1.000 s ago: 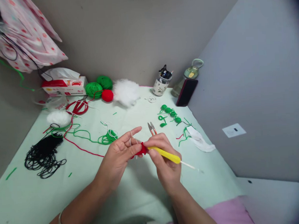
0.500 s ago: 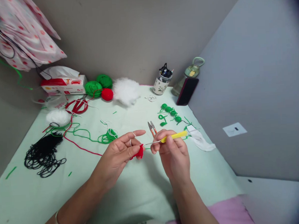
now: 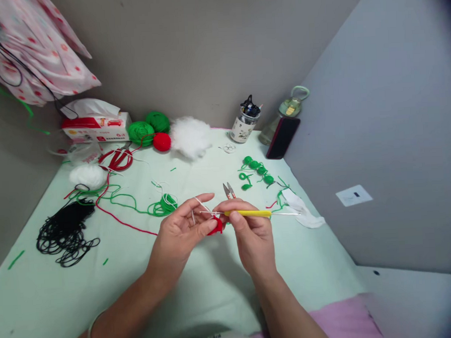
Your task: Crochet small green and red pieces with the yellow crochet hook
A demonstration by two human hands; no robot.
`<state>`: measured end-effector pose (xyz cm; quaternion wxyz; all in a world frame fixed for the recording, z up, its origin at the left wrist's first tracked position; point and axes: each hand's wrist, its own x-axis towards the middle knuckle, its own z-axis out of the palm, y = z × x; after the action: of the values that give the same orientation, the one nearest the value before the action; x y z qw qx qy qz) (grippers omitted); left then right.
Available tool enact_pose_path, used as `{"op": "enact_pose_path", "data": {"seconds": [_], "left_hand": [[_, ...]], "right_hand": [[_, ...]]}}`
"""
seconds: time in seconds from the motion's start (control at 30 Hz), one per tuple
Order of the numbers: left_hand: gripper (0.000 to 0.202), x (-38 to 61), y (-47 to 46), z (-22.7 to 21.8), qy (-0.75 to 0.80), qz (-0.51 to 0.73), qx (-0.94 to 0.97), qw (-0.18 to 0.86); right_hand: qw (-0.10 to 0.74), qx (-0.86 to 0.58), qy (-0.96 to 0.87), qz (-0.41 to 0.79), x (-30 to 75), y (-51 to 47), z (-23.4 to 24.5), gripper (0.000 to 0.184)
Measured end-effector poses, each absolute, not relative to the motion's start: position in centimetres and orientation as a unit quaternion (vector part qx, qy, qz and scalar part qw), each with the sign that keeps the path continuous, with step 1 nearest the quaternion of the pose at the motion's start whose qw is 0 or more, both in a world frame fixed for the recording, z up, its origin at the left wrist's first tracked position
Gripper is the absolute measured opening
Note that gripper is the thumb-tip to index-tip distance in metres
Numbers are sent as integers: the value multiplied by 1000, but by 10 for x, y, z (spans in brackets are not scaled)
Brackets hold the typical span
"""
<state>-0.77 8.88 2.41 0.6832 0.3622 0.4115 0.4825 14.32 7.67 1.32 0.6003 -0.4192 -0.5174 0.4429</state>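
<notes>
Between the thumb and fingers of my left hand (image 3: 183,229) is a small red crochet piece (image 3: 215,225). White yarn (image 3: 201,204) runs over its raised forefinger. My right hand (image 3: 253,235) grips a crochet hook (image 3: 250,213) by its yellow handle, with the thumb on top. The hook's thin metal shaft points left, at the white yarn above the red piece. The hands are close together, and some fingertips behind the piece are hidden. Just beyond my right hand lie thread snips (image 3: 228,190). A red yarn strand (image 3: 126,223) leads from the left towards my left hand.
Black cord (image 3: 68,232), a white yarn ball (image 3: 88,177) and red-handled scissors (image 3: 116,159) lie left. Behind are a tissue box (image 3: 97,128), green yarn balls (image 3: 141,134), a red ball (image 3: 161,141) and white stuffing (image 3: 190,137). Small green pieces (image 3: 261,171), a pen cup (image 3: 245,125) and a phone (image 3: 283,138) stand right.
My right hand has moved left with the crochet hook, bringing the hook's tip over the red piece to the white yarn. My left hand has shifted slightly right.
</notes>
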Motion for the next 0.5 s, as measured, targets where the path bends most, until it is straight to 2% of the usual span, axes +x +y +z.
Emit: {"op": "enact_pose_path", "data": {"seconds": [0.13,0.23,0.5], "left_hand": [[39,-7,88,25,419,491,368,670],[37,-8,89,25,412,490,374,671],[32,-15,93,22,389,462,374,704]], "right_hand": [[603,-414,-550,404,136,77,19,9],[614,-418,-539,397,134,77,19,13],[622,-417,-451,485,137,79,14,8]]}}
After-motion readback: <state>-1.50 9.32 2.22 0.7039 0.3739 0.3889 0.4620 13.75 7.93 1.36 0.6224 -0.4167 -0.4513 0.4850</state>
